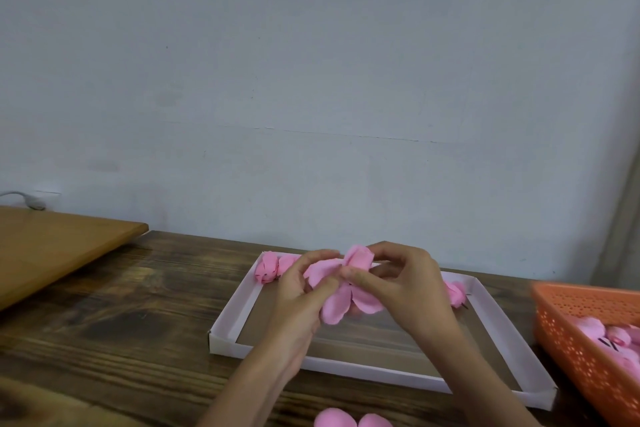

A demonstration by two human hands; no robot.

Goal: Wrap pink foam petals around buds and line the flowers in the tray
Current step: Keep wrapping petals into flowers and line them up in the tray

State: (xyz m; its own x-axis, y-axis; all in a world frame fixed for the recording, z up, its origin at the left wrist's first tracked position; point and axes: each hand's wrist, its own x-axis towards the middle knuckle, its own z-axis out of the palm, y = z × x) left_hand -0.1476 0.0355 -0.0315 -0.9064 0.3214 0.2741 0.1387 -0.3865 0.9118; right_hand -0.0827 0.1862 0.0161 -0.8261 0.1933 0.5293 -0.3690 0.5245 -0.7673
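Left hand (298, 298) and right hand (412, 284) both pinch the pink foam petals (334, 308) at their centre, raised above the tray (235, 312), apparently for wrapping. Finished flowers (268, 267) line its far wall, leaving the nearer floor free.

Basket (568, 329) right of tray (228, 322)

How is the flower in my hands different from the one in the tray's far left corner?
The held flower has loose petals splayed outward; the corner flower is wrapped compact. The held flower is pinched by the left hand and right hand above the tray; the corner flower lies inside it. Both are pink.
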